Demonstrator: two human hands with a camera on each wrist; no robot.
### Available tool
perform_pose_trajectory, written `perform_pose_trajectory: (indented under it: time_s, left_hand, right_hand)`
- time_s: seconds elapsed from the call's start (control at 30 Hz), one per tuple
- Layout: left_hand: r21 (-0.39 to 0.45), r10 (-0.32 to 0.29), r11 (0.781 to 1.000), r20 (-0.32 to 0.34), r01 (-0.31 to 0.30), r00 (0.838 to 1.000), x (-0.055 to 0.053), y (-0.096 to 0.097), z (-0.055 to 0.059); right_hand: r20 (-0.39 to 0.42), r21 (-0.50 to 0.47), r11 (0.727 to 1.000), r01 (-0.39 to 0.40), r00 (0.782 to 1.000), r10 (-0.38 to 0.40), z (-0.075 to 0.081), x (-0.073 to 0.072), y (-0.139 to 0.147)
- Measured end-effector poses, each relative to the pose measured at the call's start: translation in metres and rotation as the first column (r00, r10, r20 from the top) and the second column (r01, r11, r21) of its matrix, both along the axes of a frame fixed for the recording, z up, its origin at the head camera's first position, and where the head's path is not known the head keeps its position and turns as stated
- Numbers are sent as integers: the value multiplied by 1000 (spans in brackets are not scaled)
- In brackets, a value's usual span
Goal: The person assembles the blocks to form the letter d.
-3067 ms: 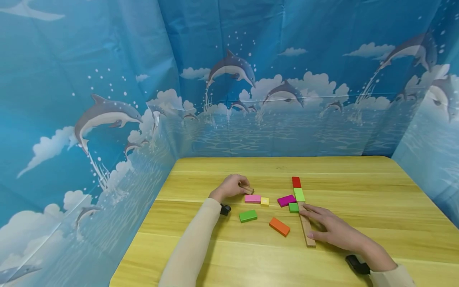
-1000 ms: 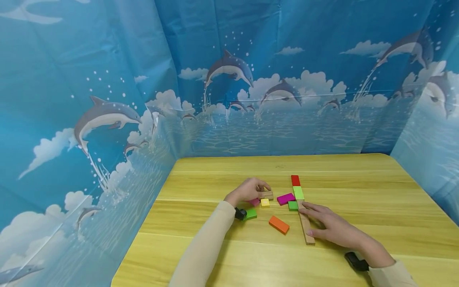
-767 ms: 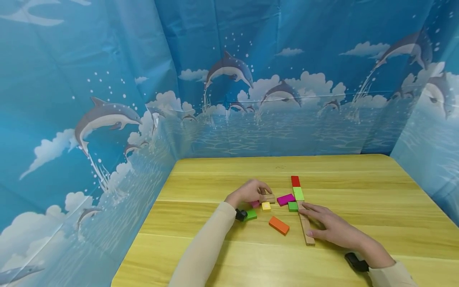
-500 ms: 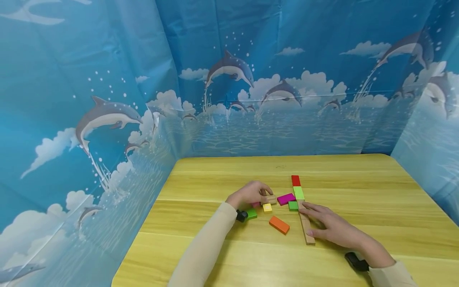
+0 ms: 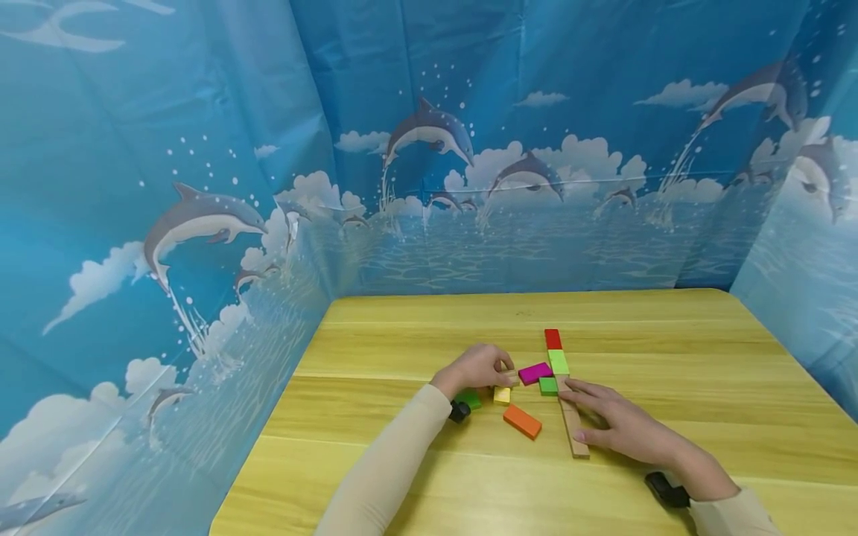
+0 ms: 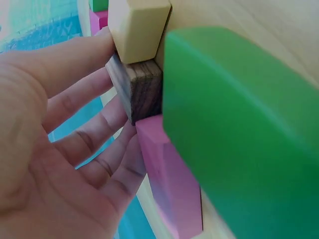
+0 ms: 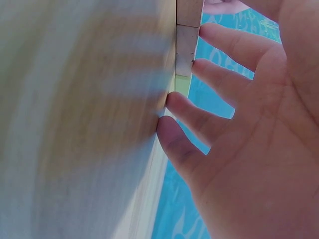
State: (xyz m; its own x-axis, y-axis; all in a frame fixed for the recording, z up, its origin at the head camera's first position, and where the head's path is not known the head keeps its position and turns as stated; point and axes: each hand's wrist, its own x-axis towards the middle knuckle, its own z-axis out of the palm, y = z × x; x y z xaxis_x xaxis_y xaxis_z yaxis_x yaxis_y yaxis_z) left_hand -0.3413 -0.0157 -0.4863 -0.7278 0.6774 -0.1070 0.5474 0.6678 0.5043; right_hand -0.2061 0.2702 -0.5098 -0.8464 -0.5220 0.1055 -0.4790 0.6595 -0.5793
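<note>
In the head view my left hand [image 5: 477, 367] pinches a small wooden block [image 5: 512, 377], with a yellow block [image 5: 502, 396] right in front of it. Up close in the left wrist view, the wooden block [image 6: 144, 89] shows dark grain and sits between the yellow block [image 6: 138, 30] and a pink block [image 6: 174, 184]. The head view hides the pink block behind the hand. My right hand [image 5: 620, 426] lies with extended fingers along a line of plain wooden blocks [image 5: 573, 428]. Its fingertips touch their side in the right wrist view. Lime [image 5: 558, 362] and red [image 5: 553, 339] blocks continue this line away from me.
A small green block [image 5: 547, 386] abuts the line's left side, beside a slanted magenta block [image 5: 535, 373]. An orange block [image 5: 522, 421] lies nearer me, and a larger green block [image 5: 471, 400] is partly behind the left wrist. Everything is on a wooden table [image 5: 670, 357].
My left hand has carried the wooden block rightward and slightly toward me. The yellow block has shifted the same way, and the pink block has become covered. The right hand has stayed in place.
</note>
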Motion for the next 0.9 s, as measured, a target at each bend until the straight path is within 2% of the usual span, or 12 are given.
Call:
perform_pose_trajectory:
  time_s: [0.27,0.4,0.63,0.9]
  left_hand:
    - [-27,11,1000,-32,-11,999,2,5,-2]
    - [-36,38,999,-62,-40,997,4,10,-4]
    - [-84,82,992,-147,-95,986,10,20,-7]
    - [-101,80,990,-204,-103,976,10,26,-9]
  right_hand:
    - [14,-7,1000,3,1000,-3,2,1,-1]
    - [15,-6,1000,10,1000,-10,3,1,-1]
    - [-5,-7,1000,2,1000,-2,1,2,-2]
    - [25,-22,1000,1,1000,-1,2,2,-1]
